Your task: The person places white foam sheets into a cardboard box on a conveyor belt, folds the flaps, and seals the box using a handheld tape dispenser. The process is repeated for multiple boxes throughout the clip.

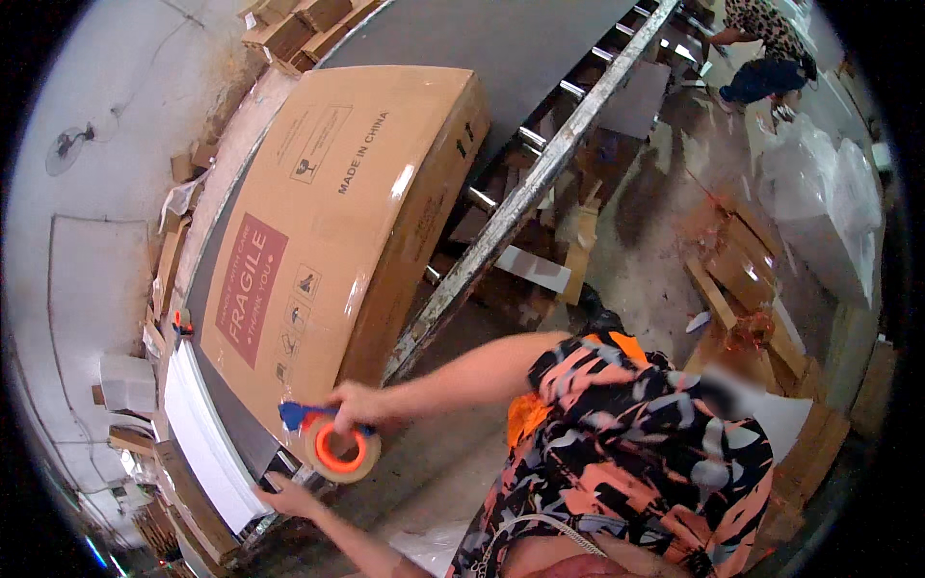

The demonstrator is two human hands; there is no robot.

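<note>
My right hand (356, 406) is closed round a blue-handled tape dispenser (302, 415). Its roll of tape (371, 460) has an orange core and hangs beside the lower end of a large brown carton (318, 212). The carton lies flat, a dark red label on its top. Nearer to me, my left hand (287, 496) has its fingers apart at the edge of a long white panel or stack of sheets (204, 433); whether they press on it I cannot tell. A second small orange and blue object (182, 324), perhaps another dispenser, sits at the panel's far end.
The carton rests on a grey conveyor belt (525, 48) with a worn metal side rail (540, 173). Flattened cardboard (747, 260) and a plastic-wrapped stack (824, 212) are on the floor at right. Another person (771, 58) bends over at the far right. Boxes (299, 29) line the wall.
</note>
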